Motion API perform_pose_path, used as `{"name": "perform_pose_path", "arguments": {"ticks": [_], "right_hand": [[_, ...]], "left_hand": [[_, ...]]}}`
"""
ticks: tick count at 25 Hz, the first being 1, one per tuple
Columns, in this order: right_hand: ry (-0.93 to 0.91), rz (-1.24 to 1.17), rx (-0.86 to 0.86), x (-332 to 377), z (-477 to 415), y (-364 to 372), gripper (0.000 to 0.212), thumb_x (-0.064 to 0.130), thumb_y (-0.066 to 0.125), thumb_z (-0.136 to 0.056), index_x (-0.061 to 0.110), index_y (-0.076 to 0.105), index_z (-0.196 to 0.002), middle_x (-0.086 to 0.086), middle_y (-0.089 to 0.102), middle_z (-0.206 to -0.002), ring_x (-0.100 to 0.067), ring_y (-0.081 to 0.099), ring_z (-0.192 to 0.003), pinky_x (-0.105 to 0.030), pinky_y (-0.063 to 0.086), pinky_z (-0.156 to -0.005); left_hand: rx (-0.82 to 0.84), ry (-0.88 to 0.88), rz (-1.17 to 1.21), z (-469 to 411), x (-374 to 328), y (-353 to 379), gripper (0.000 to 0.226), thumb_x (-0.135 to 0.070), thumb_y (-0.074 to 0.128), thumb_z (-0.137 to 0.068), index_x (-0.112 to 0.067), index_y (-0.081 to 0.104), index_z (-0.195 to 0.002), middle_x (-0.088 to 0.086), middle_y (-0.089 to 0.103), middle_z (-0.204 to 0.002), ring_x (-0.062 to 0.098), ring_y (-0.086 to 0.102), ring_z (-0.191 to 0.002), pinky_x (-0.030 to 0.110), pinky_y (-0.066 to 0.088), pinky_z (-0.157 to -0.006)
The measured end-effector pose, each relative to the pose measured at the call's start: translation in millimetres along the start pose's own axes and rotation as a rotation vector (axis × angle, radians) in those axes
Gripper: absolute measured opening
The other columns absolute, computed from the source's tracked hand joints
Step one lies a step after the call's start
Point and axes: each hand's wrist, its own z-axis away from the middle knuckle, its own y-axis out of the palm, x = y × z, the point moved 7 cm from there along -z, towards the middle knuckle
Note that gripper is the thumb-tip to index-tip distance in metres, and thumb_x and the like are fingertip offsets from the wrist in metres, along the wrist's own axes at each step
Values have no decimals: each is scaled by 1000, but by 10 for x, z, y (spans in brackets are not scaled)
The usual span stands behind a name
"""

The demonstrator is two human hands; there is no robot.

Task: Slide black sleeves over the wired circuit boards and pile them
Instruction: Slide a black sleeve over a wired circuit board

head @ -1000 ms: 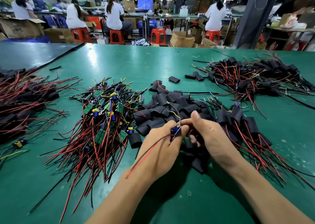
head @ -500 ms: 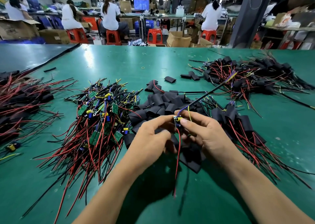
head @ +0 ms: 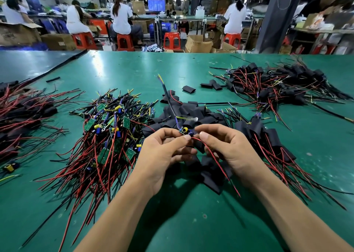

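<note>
**At frame centre: one uncovered board pinched between both hands**

At the centre of the frame I record a small circuit board (head: 183,130), green with yellow and blue parts exposed, held just above the green table (head: 124,69). The left hand (head: 162,152) pinches the board's left end between thumb and curled forefinger, with the other fingers folded underneath. The right hand (head: 229,148) pinches the right end in the same way, fingers curled. I cannot tell whether either hand also holds a sleeve, because the fingers hide that area.

The board's red wire (head: 214,159) runs down across the right hand's fingers toward the lower right. Its black wire (head: 168,100) rises toward the upper centre, and its tip is blurred.

Directly behind and beneath the hands lies a heap of loose black sleeves (head: 193,113). Left of centre sits a heap of bare wired boards (head: 107,132), reaching the left edge of the sleeve heap. Right of the hands, a pile of sleeved boards (head: 268,136) fans its red leads toward the lower right. A second sleeved pile (head: 277,83) lies in the upper right, well apart. A third sleeved pile (head: 23,113) lies at the left edge.

Along the top of the frame, people in white tops (head: 120,19) sit on red stools (head: 172,39).
</note>
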Motion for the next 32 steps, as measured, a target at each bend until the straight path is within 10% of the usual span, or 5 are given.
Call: {"name": "perform_pose_path", "arguments": {"ticks": [8, 13, 22, 27, 32], "right_hand": [[65, -13, 50, -100, 39, 83, 22, -8, 66, -87, 9, 74, -98, -9, 77, -97, -15, 69, -73, -23, 57, -64], [5, -120, 35, -48, 12, 21, 30, -14, 65, -84, 11, 72, -100, -10, 75, -94, -17, 67, -69, -23, 55, -64], [29, -264, 127, 0, 12, 68, 24, 11, 75, -78, 17, 75, -101, -8, 70, -89, -18, 60, -57, -24, 50, -56], [-162, 541, -214, 62, -6, -275, 9, 27, 68, -93, 20, 71, -88, 8, 68, -74, -3, 56, -61, -14, 42, -61], [-34, 923, 244, -196, 20, -91, 73, 72, 79, -54, 40, 58, -117, 19, 53, -110, 7, 54, -101, -12, 41, -91]], "left_hand": [[-56, -218, -36, 1, 223, -25, 18, 10, 63, -86, -5, 52, -85, 16, 69, -70, 25, 67, -56, 31, 60, -56], [-148, -290, -4, -31, 274, -121, 26, -22, 61, -96, 3, 60, -101, 20, 72, -74, 27, 70, -57, 32, 60, -52], [-59, -186, 55, -37, 190, -29, 16, -12, 63, -93, -2, 63, -107, 11, 76, -85, 17, 68, -58, 23, 55, -52], [-152, 93, 194, -69, -130, -169, 13, -3, 59, -93, -9, 55, -104, 11, 76, -91, 17, 69, -59, 24, 56, -54], [-254, 187, 232, -75, -227, -330, 10, -5, 58, -96, -11, 55, -103, 8, 76, -88, 18, 68, -59, 24, 56, -56]]}}
